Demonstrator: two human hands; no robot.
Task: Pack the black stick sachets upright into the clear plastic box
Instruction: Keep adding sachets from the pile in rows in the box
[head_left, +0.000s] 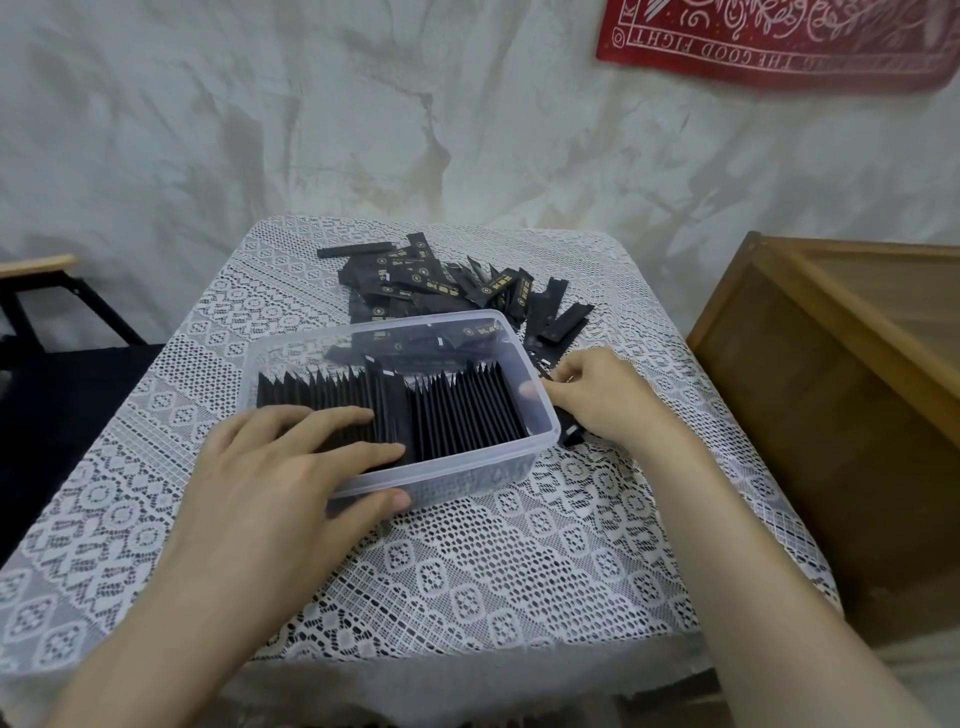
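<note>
- Head view, looking down on a small table (467, 597) covered with a white lace cloth, both bare forearms reaching in from the near edge.
- In the middle of the cloth: the clear plastic box (467, 475), open at the top, set a little askew to the table edge.
- Inside the box, along the near wall: packed sachets (457, 410), black, standing on end in one tight row from the left end almost to the right end, with two or three in the middle standing higher and leaning.
- At the far side of the box: more black sachets lying flat; cannot tell whether inside or only seen through the far wall.
- Behind the box and to its right: loose pile (441, 280) of black stick sachets with gold print, lying flat and crossed over each other, close against the far right corner of the box.
- Left hand (270, 467): fingers straight and flat on top of the left part of the row, thumb pressed on the outside of the near wall.
- Right hand (608, 395): just outside the right end of the box, fingers curled around held sachets (570, 434), one black end sticking out below the palm.
- Hands apart, one at each end of the box.
- Around the table: wooden cabinet (831, 389) at the right, dark chair (36, 264) with a pale armrest at the left, wrinkled white sheet (260, 130) behind, red printed cloth (779, 41) high at the right with "THE GOOD FIGHT" upside down.
</note>
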